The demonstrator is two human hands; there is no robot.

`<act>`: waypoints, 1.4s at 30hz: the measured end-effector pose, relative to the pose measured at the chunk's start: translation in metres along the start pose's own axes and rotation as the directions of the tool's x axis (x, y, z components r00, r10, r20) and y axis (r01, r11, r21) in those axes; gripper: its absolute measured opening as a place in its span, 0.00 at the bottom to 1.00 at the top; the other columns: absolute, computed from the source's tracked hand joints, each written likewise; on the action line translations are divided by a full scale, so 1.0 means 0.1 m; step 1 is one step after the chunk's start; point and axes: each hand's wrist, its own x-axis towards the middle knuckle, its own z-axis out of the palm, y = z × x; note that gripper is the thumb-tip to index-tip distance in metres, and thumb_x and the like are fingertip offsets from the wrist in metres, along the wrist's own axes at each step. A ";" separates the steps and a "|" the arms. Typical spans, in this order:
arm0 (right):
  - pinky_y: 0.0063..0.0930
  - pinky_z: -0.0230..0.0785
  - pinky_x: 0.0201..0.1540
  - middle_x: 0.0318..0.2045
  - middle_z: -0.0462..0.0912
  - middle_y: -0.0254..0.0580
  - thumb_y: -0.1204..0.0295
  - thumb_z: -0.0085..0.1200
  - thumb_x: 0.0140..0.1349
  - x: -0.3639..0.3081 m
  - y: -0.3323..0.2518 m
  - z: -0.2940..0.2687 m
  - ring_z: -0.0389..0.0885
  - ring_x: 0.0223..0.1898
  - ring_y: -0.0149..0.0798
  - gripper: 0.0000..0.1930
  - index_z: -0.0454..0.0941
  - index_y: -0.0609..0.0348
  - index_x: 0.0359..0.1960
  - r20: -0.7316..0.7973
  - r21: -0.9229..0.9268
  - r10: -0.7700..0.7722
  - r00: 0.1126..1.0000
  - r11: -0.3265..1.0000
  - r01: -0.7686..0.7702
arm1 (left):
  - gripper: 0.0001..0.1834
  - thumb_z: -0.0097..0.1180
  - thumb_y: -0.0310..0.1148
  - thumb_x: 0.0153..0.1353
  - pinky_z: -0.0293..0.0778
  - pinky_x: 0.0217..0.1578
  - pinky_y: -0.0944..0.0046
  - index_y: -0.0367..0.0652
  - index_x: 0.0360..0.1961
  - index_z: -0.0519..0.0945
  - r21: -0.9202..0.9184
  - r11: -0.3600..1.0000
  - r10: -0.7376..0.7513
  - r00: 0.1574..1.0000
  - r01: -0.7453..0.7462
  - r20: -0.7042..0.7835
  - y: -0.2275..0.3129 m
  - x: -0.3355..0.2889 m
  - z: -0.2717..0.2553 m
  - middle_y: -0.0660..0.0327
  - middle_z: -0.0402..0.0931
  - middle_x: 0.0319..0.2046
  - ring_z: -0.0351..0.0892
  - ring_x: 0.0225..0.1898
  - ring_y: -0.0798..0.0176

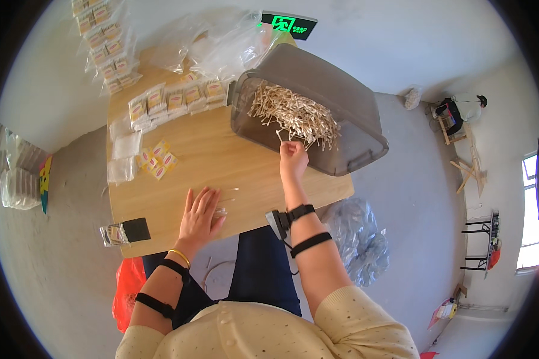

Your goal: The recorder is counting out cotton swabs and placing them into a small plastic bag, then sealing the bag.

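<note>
A large grey translucent plastic bin (317,66) lies tipped on its side on the table, with a heap of cotton swabs (293,113) inside. My right hand (294,160) is at the bin's lower lip, its fingers pinched on a cotton swab (279,136) at the near edge of the heap. My left hand (200,216) rests flat on the wooden table near its front edge, fingers stretched out. A few loose swabs (220,211) lie beside its thumb, partly hidden. Another single swab (229,189) lies just beyond the fingertips.
Filled swab packets (175,102) stand in a row at the back left. Nearer are clear empty bags (126,146) and yellow-white cards (157,158). A packet on a black pad (126,232) sits at the left corner. Clear plastic bags (227,51) lie behind; a plastic sack (356,239) is on the floor.
</note>
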 end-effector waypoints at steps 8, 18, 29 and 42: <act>0.46 0.74 0.44 0.29 0.84 0.38 0.72 0.63 0.62 -0.67 -0.29 -0.23 0.83 0.38 0.49 0.04 0.80 0.53 0.36 0.524 -0.065 -0.436 0.732 0.836 0.545 | 0.38 0.58 0.47 0.68 0.44 0.79 0.38 0.45 0.75 0.64 0.015 0.999 -0.030 1.000 0.030 0.010 0.03 -0.02 0.00 0.57 0.66 0.68 0.58 0.75 0.52; 0.47 0.69 0.50 0.44 0.79 0.43 0.74 0.63 0.62 -0.93 -0.47 -0.08 0.77 0.48 0.54 0.10 0.78 0.53 0.44 0.554 -0.058 -0.472 0.686 0.800 0.598 | 0.38 0.56 0.50 0.69 0.41 0.79 0.39 0.43 0.74 0.65 0.033 0.999 0.006 1.000 -0.007 0.029 0.00 0.01 0.02 0.57 0.60 0.75 0.55 0.78 0.53; 0.49 0.69 0.53 0.44 0.79 0.45 0.73 0.62 0.63 -0.44 -0.24 -0.22 0.76 0.50 0.53 0.09 0.80 0.52 0.44 0.285 -0.160 -0.457 0.843 0.844 0.512 | 0.42 0.55 0.49 0.69 0.39 0.80 0.39 0.41 0.78 0.58 0.105 0.994 -0.004 0.997 -0.005 0.082 -0.01 0.01 0.02 0.57 0.56 0.78 0.49 0.81 0.54; 0.45 0.69 0.57 0.46 0.79 0.38 0.57 0.69 0.59 0.51 -0.04 -0.23 0.76 0.55 0.46 0.12 0.84 0.46 0.37 0.266 -0.705 -0.189 0.945 0.630 0.325 | 0.42 0.59 0.47 0.65 0.46 0.79 0.37 0.39 0.75 0.62 0.014 1.000 -0.006 1.000 0.006 -0.010 0.01 0.03 0.05 0.51 0.66 0.66 0.60 0.73 0.49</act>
